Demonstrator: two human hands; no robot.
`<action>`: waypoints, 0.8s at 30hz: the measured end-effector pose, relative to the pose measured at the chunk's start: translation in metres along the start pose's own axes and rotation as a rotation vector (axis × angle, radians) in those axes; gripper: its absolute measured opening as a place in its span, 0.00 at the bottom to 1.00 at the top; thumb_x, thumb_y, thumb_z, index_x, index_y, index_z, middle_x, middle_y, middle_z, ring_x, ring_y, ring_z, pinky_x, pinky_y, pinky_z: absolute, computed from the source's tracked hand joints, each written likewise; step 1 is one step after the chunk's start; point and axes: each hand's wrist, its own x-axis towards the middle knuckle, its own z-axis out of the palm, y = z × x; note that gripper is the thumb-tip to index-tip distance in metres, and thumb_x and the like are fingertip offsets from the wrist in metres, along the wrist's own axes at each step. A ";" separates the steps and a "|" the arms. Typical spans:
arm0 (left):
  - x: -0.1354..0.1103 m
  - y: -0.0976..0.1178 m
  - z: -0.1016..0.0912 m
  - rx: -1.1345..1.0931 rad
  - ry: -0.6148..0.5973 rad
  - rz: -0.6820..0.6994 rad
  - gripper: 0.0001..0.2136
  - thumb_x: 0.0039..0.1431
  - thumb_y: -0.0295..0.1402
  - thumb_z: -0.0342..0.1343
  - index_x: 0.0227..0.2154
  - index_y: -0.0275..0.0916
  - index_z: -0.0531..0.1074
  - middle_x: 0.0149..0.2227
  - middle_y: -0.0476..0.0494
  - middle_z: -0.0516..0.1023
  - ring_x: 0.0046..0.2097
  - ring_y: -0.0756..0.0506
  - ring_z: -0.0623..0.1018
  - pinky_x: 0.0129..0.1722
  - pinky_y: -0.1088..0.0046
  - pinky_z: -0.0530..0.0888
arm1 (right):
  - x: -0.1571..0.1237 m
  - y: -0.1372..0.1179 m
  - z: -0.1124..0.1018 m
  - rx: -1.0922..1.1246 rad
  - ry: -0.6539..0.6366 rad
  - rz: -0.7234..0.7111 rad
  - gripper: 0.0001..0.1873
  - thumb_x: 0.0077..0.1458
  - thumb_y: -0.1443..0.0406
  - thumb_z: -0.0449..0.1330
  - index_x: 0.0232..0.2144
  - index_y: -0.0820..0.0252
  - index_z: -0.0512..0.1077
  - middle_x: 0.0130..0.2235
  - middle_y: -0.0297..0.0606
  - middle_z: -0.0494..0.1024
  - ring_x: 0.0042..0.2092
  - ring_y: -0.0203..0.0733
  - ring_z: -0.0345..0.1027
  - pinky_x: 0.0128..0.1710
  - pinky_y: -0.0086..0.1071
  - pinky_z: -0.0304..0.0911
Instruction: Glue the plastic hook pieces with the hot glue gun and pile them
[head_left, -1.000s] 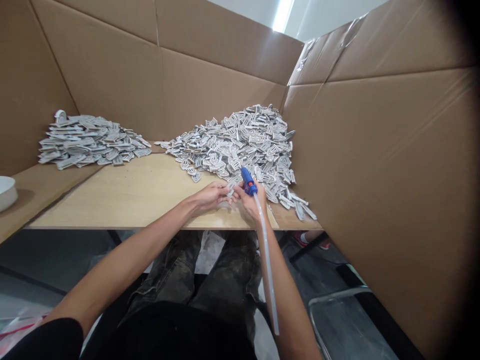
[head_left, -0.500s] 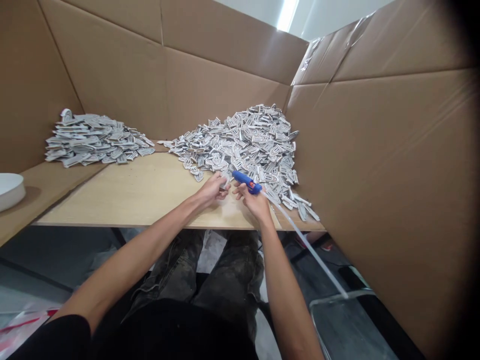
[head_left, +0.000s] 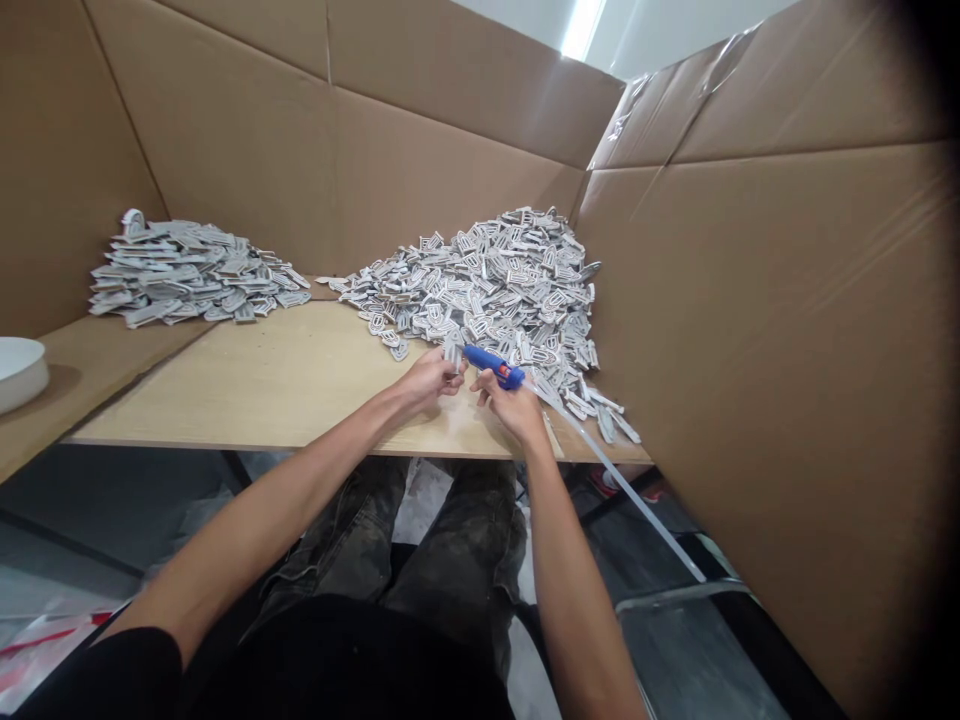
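Observation:
My right hand (head_left: 512, 404) is closed round a blue glue gun (head_left: 491, 364) whose nozzle points left; a long clear glue stick (head_left: 630, 490) trails from its back toward the lower right. My left hand (head_left: 426, 380) pinches a small grey-white flat piece (head_left: 452, 352) right at the gun's tip. Both hands hover over the front part of the wooden tabletop (head_left: 285, 385), at the near edge of a big heap of the same grey-white pieces (head_left: 495, 290).
A second, flatter pile of pieces (head_left: 187, 285) lies at the back left. A white bowl (head_left: 19, 370) sits at the far left edge. Cardboard walls (head_left: 750, 330) enclose the table at back, left and right. My legs are under the table.
The glue gun has tipped from upright to lying level, nozzle to the left, and its stick swung out to the right. My left hand lifted the piece to the nozzle.

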 end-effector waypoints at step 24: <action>0.015 -0.021 -0.012 0.159 0.038 0.085 0.09 0.54 0.20 0.53 0.34 0.40 0.63 0.24 0.55 0.63 0.22 0.55 0.61 0.24 0.77 0.54 | 0.003 0.004 0.009 -0.180 0.154 -0.132 0.27 0.59 0.40 0.62 0.28 0.56 0.79 0.26 0.37 0.78 0.30 0.45 0.68 0.36 0.36 0.65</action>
